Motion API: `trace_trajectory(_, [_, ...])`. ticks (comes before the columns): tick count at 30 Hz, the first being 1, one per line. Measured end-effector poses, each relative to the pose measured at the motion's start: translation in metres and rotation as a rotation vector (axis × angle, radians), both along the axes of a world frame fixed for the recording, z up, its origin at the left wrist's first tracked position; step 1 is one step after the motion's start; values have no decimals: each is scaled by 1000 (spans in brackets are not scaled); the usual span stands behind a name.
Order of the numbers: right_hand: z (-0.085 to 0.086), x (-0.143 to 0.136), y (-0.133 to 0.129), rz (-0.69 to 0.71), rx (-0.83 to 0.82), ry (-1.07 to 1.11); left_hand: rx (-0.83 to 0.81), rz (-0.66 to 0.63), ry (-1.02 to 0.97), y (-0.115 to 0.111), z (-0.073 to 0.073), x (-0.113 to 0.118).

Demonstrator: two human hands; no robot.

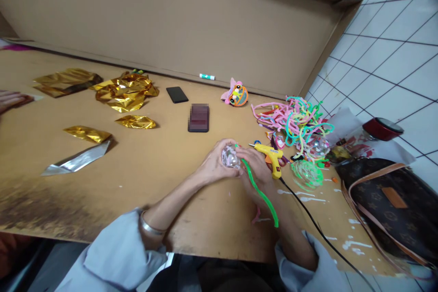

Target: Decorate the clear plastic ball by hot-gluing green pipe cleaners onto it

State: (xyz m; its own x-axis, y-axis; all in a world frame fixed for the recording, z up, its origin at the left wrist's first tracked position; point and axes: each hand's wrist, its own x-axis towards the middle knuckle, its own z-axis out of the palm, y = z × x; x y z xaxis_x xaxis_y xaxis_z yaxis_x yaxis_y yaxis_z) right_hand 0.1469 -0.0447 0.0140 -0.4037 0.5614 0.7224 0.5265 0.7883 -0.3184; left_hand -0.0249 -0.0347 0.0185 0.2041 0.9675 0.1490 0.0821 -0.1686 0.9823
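Observation:
My left hand (215,162) is wrapped round a small clear plastic ball (231,157) that carries pale lilac-white bits on its surface. At the ball's right side, my right hand (258,171) pinches a bright green pipe cleaner (257,188). One end of the strip meets the ball near my fingertips, while its long tail hangs down over my right wrist. Just beyond that hand lies a yellow glue gun (273,157), its nozzle pointing left and its black cord trailing toward the front right. Whether the green end is stuck to the ball I cannot tell.
A heap of coloured pipe cleaners (290,118) lies right, near a green-trimmed clear ball (307,174), a red-lidded jar (379,130) and a brown handbag (390,205). Behind are a decorated ball (238,94), phone (177,95) and glue stick (207,76). Gold foil (125,91) and another person's hand (13,99) are left.

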Motion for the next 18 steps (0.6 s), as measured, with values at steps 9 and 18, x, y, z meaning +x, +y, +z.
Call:
trace_trajectory(9, [13,-2,-7,46,-164,-66,-38,-8,-37,6,-5,-2])
trace_trajectory(18, [4,-2,-7,-27,-215,-69,-115,57,-20,2,-1,5])
